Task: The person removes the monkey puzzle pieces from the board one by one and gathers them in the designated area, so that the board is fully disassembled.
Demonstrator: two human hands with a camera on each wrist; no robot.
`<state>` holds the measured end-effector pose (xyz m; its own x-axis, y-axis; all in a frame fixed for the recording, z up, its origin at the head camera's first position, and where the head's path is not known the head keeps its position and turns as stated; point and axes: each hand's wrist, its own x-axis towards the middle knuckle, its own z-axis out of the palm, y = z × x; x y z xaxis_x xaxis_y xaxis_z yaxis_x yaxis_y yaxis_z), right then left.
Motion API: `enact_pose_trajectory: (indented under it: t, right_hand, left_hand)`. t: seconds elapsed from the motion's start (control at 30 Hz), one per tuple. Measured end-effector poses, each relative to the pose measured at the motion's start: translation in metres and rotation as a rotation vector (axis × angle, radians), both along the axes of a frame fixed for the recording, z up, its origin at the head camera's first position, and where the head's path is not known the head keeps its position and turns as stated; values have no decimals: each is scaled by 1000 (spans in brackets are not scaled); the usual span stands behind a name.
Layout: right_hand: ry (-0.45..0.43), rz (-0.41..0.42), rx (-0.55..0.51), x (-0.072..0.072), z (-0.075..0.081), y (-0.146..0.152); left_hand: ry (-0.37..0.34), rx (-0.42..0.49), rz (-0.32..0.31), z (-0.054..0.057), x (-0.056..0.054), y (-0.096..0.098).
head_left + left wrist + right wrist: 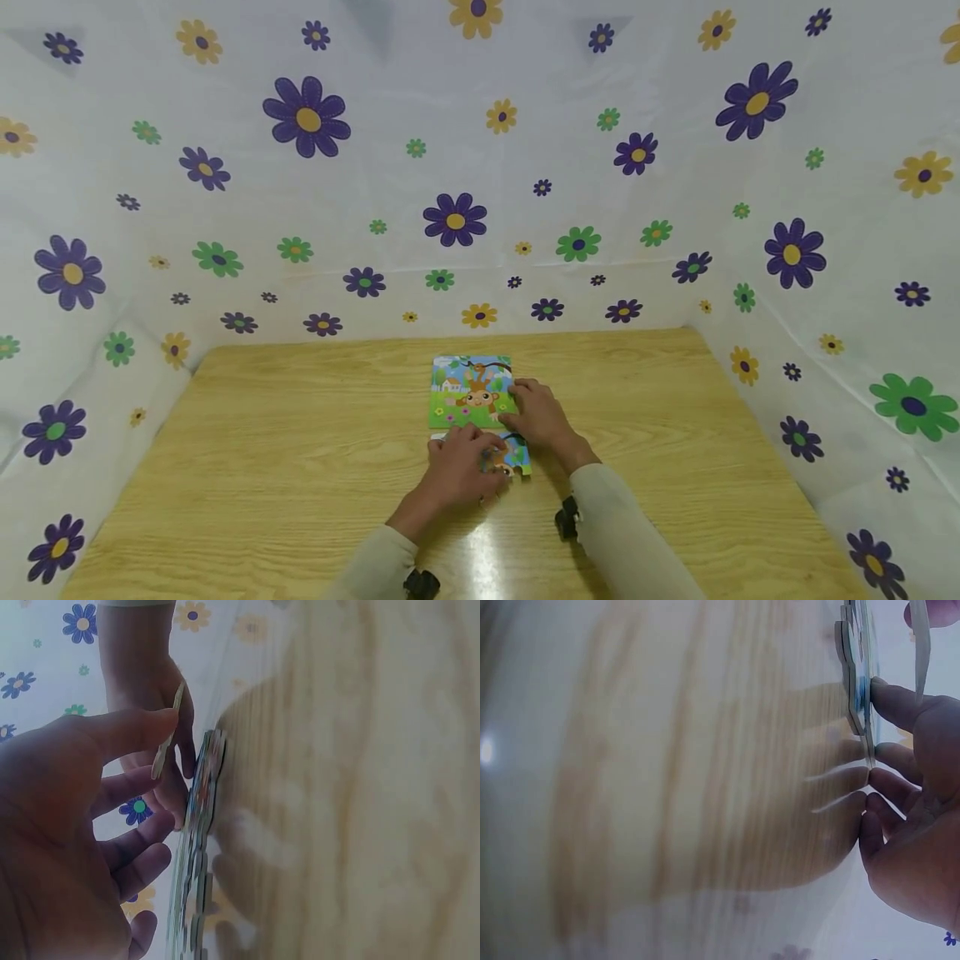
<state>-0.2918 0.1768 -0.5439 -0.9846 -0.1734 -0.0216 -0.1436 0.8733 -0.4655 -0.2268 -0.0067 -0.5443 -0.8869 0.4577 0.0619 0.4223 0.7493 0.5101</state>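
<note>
A square monkey picture board (457, 387) lies flat on the table. Directly in front of it sits a partly assembled jigsaw puzzle (519, 452) with a notched near edge, also showing a monkey. My left hand (459, 468) is over this puzzle and hides much of it. Between its thumb and index finger it pinches a thin puzzle piece (169, 731), held raised off the layers below. My right hand (546, 421) rests at the right side of the board, fingertips along the edge and thumb (894, 701) at the lower right corner.
The wood-grain table (300, 450) spreads to both sides of the puzzle. White flower-print cloth (405, 183) encloses the back and sides. A dark band device (567, 518) sits at my right wrist, another (422, 583) at my left.
</note>
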Motion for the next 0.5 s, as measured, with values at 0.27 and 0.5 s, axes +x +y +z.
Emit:
enact_pose_trajectory:
  t: [0.27, 0.5]
  right_hand:
    - [-26, -6, -3, 0, 2, -2]
    - [-33, -16, -7, -1, 1, -1]
  left_hand:
    - [1, -44, -24, 5, 9, 4]
    - [-5, -61, -61, 7, 13, 6]
